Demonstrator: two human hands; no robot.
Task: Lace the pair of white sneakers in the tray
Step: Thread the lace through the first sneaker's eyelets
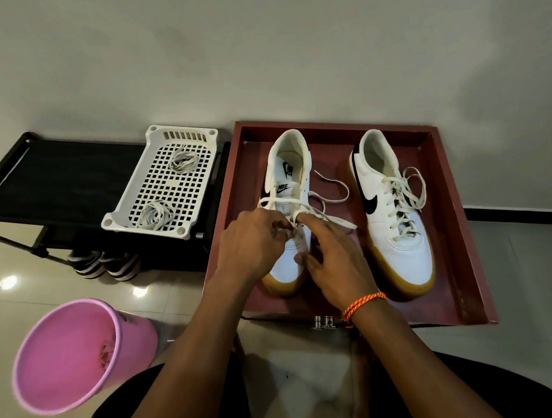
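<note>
Two white sneakers with gum soles stand in a dark red tray (457, 236). The right sneaker (395, 221) is laced through its eyelets, its lace ends lying loose. The left sneaker (290, 175) is partly laced, and a white lace (331, 189) trails off to its right. My left hand (254, 242) pinches the lace over the lower eyelets. My right hand (332, 260) rests on the shoe's vamp with its forefinger stretched out against the lace crossing; an orange cord sits round that wrist.
A white perforated basket (163, 183) holding two bundles of laces sits on a black rack (56, 180) to the left, with striped shoes beneath. A pink bucket (70, 354) lies on the tiled floor at lower left. A grey wall rises behind the tray.
</note>
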